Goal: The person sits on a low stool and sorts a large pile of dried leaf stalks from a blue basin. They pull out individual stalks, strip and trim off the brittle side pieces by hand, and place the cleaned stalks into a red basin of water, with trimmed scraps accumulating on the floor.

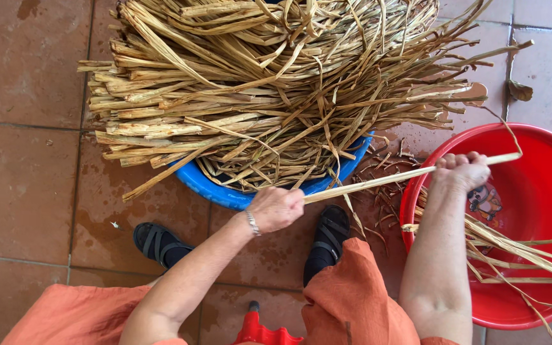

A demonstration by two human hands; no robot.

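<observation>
While I look down from the head camera, my left hand point(276, 207) is clenched on one end of a long dry stalk point(378, 180). My right hand point(461, 169) grips its other end over the red tub point(538, 185), beside the blue tub point(225, 191) piled with dry stalks point(276, 83).

Both arms bare to above the elbow; a thin silver bracelet point(252, 223) circles the left wrist. Loose orange garment point(352, 300) covers the lap and knees, in soft folds. Black strapped sandals point(329, 233) over dark socks on both feet.
</observation>
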